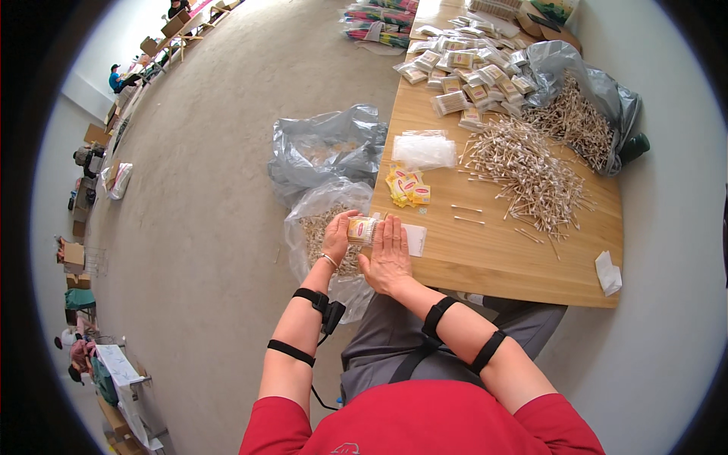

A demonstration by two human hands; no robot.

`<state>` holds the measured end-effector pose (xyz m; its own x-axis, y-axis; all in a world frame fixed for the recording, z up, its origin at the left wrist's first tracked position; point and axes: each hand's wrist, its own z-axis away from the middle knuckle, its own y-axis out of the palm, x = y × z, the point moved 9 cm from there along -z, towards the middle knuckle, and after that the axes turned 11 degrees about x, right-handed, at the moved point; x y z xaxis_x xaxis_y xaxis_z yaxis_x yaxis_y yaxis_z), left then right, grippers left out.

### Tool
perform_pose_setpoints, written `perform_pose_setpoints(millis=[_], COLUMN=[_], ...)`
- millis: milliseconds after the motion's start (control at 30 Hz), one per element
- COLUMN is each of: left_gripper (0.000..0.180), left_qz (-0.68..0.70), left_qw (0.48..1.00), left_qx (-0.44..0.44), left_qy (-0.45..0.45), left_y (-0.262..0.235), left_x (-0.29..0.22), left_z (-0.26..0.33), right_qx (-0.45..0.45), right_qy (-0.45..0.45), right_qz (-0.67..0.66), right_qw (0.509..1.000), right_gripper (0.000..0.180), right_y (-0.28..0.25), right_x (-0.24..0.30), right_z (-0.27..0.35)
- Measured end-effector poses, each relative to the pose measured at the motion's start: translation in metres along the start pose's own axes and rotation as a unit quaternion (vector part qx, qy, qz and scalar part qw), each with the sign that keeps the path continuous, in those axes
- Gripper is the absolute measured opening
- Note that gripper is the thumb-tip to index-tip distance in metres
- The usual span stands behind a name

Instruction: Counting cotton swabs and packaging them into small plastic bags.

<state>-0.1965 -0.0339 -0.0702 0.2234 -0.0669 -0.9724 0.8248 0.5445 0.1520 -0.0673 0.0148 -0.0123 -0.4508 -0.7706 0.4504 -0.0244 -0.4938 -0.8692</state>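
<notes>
My left hand (336, 235) is closed around the left side of a small clear packet of cotton swabs (362, 230) with a yellow and white label. This is at the left edge of the wooden table (485, 267). Against the packet's right end lies my right hand (390, 262), flat, its fingers stretched out together. A white card (415, 240) shows partly beside those fingers. Just beyond are yellow paper labels (408, 186) and a stack of clear plastic bags (425, 150). Two loose cotton swabs (468, 221) lie to the right.
A big heap of loose cotton swabs (527, 171) spills from a grey bag (561, 64). Filled packets (478, 72) pile up at the far end. Left of the table stand a clear bag of swabs (303, 220) and a grey plastic bag (326, 148). People sit far left.
</notes>
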Motion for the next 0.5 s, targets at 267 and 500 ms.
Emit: perform_pose_setpoints(millis=[267, 500], left_gripper=[0.067, 0.073], left_qz=[0.074, 0.105], left_qw=[0.996, 0.991], left_qx=[0.029, 0.063], left_qy=[-0.035, -0.044], left_y=[-0.003, 0.004], left_x=[0.003, 0.001], left_z=[-0.002, 0.000], right_qx=[-0.191, -0.166], right_qy=[-0.056, -0.089], right_qz=[-0.371, -0.477], right_qw=[0.907, 0.859], right_gripper=[0.071, 0.069], right_y=[-0.040, -0.033], right_x=[-0.040, -0.017], right_z=[-0.010, -0.026])
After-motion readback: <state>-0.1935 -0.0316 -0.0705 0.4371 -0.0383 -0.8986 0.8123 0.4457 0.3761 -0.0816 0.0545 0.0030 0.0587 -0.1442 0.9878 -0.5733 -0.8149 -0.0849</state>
